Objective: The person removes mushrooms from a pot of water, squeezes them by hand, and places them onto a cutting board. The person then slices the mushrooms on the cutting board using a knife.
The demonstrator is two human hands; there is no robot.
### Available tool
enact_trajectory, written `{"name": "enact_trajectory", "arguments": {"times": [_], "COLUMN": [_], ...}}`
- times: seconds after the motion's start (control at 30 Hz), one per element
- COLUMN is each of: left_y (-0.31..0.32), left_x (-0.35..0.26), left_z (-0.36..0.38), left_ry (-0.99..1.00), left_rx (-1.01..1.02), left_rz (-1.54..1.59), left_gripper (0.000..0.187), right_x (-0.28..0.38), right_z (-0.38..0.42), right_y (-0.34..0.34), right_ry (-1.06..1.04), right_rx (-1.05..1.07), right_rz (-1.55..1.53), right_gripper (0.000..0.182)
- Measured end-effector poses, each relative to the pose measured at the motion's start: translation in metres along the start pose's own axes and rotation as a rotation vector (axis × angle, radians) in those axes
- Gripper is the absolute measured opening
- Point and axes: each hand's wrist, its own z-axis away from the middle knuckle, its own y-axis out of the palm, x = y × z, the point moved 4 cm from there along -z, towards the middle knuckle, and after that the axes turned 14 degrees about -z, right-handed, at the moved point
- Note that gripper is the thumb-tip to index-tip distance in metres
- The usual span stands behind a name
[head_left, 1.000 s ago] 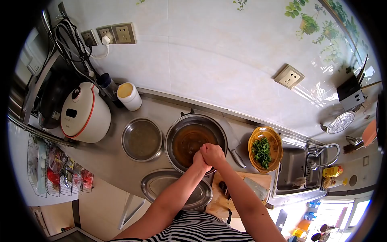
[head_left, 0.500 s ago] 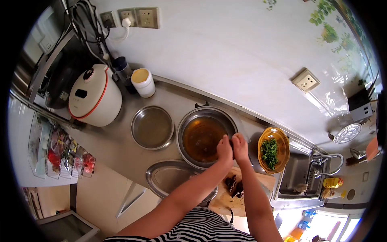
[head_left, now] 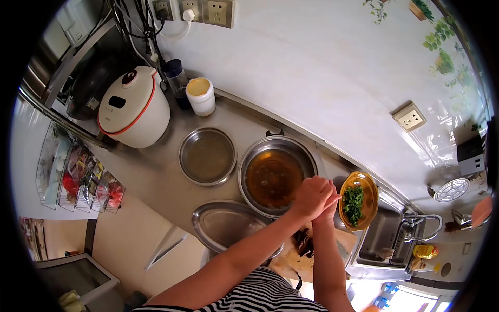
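Observation:
My left hand (head_left: pixel 312 196) and my right hand (head_left: pixel 327 212) are pressed together at the right rim of a steel bowl (head_left: pixel 249 196) of brown liquid. The left lies across the right, fingers closed around it. Whatever they hold, if anything, is hidden between the palms. Just right of them is an amber oval dish (head_left: pixel 370 193) with chopped green leaves (head_left: pixel 353 205). Below the hands, dark brown pieces (head_left: pixel 303 242) sit on a wooden cutting board (head_left: pixel 338 244), partly covered by my right forearm.
Left of the bowl stands a round steel pan (head_left: pixel 208 156) of cloudy liquid. An oval steel tray (head_left: pixel 228 223) lies at the counter's front edge. Behind are a white rice cooker (head_left: pixel 135 112), a white tub (head_left: pixel 201 101) and a dark-lidded bottle (head_left: pixel 176 83). A sink (head_left: pixel 382 236) is at the right.
My hands were side by side as fists over the bowl's right part. Now they are shifted toward its right rim, the left folded over the right. The camera view has shifted slightly.

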Motion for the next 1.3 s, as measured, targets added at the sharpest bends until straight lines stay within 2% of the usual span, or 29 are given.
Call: {"name": "enact_trajectory", "arguments": {"times": [0.03, 0.17, 0.23, 0.3, 0.37, 0.47, 0.53, 0.67, 0.73, 0.8, 0.9, 0.93, 1.17, 1.3], "left_y": [-0.002, 0.005, 0.009, 0.015, 0.057, 0.063, 0.04, 0.05, 0.073, 0.094, 0.09, 0.084, 0.061, 0.063], "left_x": [-0.004, -0.004, -0.003, -0.009, -0.011, -0.008, -0.009, -0.013, 0.002, 0.015, 0.018, 0.016, 0.011, 0.013], "left_z": [-0.002, -0.008, -0.012, -0.014, 0.006, 0.009, 0.003, 0.011, 0.03, 0.046, 0.044, 0.042, 0.026, 0.032], "left_ry": [0.062, 0.102, 0.091, 0.048, -0.093, -0.263, -0.322, -0.162, -0.282, -0.404, -0.514, -0.542, -0.808, -0.717], "left_rx": [-0.013, -0.051, -0.034, -0.113, -0.038, 0.048, 0.165, 0.315, 0.32, 0.324, 0.314, 0.31, 0.309, 0.368], "left_rz": [-0.004, 0.003, -0.007, -0.008, -0.064, -0.3, -0.42, -0.346, -0.418, -0.487, -0.535, -0.543, -0.657, -0.601], "left_gripper": [0.026, 0.03, 0.033, 0.033, 0.034, 0.036, 0.038, 0.035, 0.035, 0.038, 0.037, 0.037, 0.036, 0.037], "right_x": [-0.001, -0.001, -0.001, -0.001, -0.002, -0.01, -0.02, -0.037, -0.042, -0.038, -0.039, -0.038, -0.034, -0.034], "right_z": [-0.002, -0.007, -0.007, -0.006, -0.004, -0.003, -0.002, 0.0, 0.003, 0.009, -0.013, -0.013, -0.006, -0.006], "right_y": [0.003, 0.016, 0.022, 0.029, 0.034, 0.035, 0.036, 0.049, 0.06, 0.07, 0.023, 0.014, 0.013, 0.012], "right_ry": [0.0, -0.002, 0.003, 0.004, 0.014, 0.035, 0.049, 0.058, -0.04, -0.282, 0.101, 0.139, 0.158, 0.168], "right_rx": [0.022, 0.121, 0.162, 0.208, 0.241, 0.271, 0.294, 0.346, 0.378, 0.373, 0.255, 0.25, 0.269, 0.267], "right_rz": [0.004, 0.025, 0.032, 0.038, 0.042, 0.032, 0.028, 0.029, 0.082, 0.206, 0.008, -0.017, -0.058, -0.061], "right_gripper": [0.034, 0.035, 0.035, 0.036, 0.036, 0.037, 0.038, 0.04, 0.041, 0.043, 0.043, 0.043, 0.046, 0.05]}}
